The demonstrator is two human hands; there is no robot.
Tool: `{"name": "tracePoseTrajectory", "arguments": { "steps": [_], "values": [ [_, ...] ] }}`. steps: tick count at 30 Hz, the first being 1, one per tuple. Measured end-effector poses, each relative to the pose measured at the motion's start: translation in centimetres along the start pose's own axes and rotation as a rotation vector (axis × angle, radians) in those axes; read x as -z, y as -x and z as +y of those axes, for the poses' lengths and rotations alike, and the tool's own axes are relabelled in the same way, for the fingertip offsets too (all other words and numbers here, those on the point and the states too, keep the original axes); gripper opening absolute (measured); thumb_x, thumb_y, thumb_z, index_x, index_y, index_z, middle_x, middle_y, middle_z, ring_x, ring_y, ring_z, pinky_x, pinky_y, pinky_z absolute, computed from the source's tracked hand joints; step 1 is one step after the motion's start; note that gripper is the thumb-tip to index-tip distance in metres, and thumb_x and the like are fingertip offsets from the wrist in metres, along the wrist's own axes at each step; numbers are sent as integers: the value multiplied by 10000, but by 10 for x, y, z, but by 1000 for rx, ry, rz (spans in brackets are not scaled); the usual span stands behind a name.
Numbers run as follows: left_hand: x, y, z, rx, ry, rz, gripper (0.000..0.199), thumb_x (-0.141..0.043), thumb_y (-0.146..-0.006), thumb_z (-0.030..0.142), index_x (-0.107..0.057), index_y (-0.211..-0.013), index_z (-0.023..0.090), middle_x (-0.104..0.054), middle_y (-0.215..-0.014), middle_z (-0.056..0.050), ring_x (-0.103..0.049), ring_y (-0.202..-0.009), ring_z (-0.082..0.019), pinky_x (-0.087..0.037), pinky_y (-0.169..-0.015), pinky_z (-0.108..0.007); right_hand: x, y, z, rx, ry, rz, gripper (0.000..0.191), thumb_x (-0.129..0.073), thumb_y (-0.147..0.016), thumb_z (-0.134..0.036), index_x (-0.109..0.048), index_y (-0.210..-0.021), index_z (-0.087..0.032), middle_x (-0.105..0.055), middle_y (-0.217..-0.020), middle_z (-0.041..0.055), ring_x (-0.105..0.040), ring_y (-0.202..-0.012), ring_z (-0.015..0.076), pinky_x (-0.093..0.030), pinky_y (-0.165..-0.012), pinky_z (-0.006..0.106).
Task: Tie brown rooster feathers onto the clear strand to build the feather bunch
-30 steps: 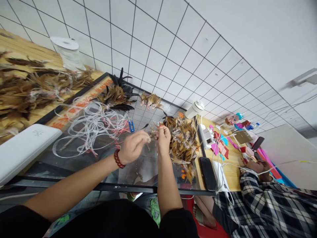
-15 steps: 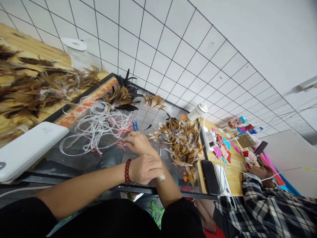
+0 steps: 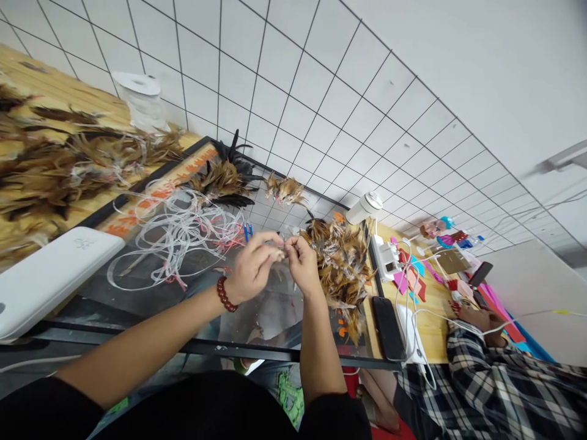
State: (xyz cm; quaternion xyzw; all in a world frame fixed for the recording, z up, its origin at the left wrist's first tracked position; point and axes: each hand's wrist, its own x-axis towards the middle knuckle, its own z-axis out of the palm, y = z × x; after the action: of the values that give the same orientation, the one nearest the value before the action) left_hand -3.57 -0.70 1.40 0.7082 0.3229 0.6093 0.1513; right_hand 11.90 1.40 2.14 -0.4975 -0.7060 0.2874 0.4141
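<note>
The glass tabletop (image 3: 137,293) carries everything here, and places are told from the big heap of brown feathers (image 3: 342,266) lying on it. Left of that heap sprawls a tangle of clear plastic strips (image 3: 177,235), with small blue snips (image 3: 248,231) between tangle and heap. Right of the heap lie a white power strip (image 3: 386,256) and a dark phone (image 3: 388,329); beyond them another person's plaid sleeve (image 3: 495,373).

Just at the heap's left edge both hands meet above the glass. The left hand (image 3: 250,269), with a red bead bracelet (image 3: 225,294) at its wrist, and the right hand (image 3: 303,264) pinch a small feather bundle (image 3: 278,249) between closed fingertips. The bundle lies between the two hands, running roughly from one to the other. The right hand is nearer the heap.
</note>
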Motion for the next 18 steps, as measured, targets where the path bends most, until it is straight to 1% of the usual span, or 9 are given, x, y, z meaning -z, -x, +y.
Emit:
{"name": "tracePoseTrajectory", "arguments": {
  "steps": [2,3,4,6,8,10,13,15,18],
  "values": [
    [1,-7,-7,156,23,-69,257,-446,-929,276,-605,-755,173,-609,-1168,-145,-587,-988,-208,-465,-878,-362,2,5,-2,13,-2,15,145,-449,-912,-291,-534,-826,-211,-553,-671,-37,-510,-612,116,-397,-645,234],
    [1,-9,-11,227,81,-139,292,-462,-924,318,-602,-712,173,-633,-1101,-131,-589,-969,-211,-466,-865,-357,2,6,-3,18,-8,24,145,-446,-916,-294,-532,-834,-211,-554,-678,-34,-511,-617,117,-397,-645,233],
    [0,-10,-15,306,157,-213,316,-486,-913,353,-596,-679,173,-647,-964,-104,-593,-873,-192,-474,-794,-327,1,8,-3,21,-17,34,146,-443,-920,-298,-529,-841,-210,-555,-684,-33,-511,-619,116,-396,-643,232],
    [-4,-10,-21,497,341,-246,339,-529,-887,422,-581,-667,170,-551,-670,-22,-508,-609,-131,-426,-586,-256,0,10,-1,20,-29,65,149,-436,-924,-300,-521,-842,-209,-549,-691,-32,-506,-620,115,-395,-647,231],
    [-6,-10,-25,671,563,-159,352,-578,-852,471,-564,-681,164,-424,-558,35,-386,-485,-89,-330,-475,-220,0,10,2,15,-32,106,148,-435,-924,-296,-512,-832,-209,-538,-694,-32,-499,-628,115,-395,-662,230],
    [-8,-10,-27,774,749,-45,354,-655,-802,471,-556,-685,152,-419,-579,40,-358,-473,-65,-303,-453,-205,1,11,7,14,-42,151,149,-437,-920,-291,-503,-815,-209,-536,-704,-28,-508,-664,121,-399,-692,233],
    [-7,-12,-28,831,890,71,345,-747,-737,416,-560,-681,131,-485,-671,14,-385,-493,-43,-324,-453,-192,3,11,15,-10,-36,188,138,-440,-908,-290,-501,-812,-212,-537,-711,-24,-505,-685,130,-399,-703,241],
    [-6,-14,-29,844,919,107,344,-763,-726,402,-565,-685,124,-505,-701,7,-393,-492,-34,-327,-447,-186,4,11,21,-42,25,199,124,-442,-896,-283,-513,-823,-214,-540,-723,-18,-503,-688,139,-404,-708,254],
    [-6,-14,-31,843,907,116,359,-773,-714,412,-573,-675,117,-501,-679,13,-391,-479,-27,-316,-435,-177,4,9,25,-23,143,250,109,-442,-865,-233,-547,-849,-208,-587,-904,52,-547,-866,176,-431,-820,305]
  ]
}}
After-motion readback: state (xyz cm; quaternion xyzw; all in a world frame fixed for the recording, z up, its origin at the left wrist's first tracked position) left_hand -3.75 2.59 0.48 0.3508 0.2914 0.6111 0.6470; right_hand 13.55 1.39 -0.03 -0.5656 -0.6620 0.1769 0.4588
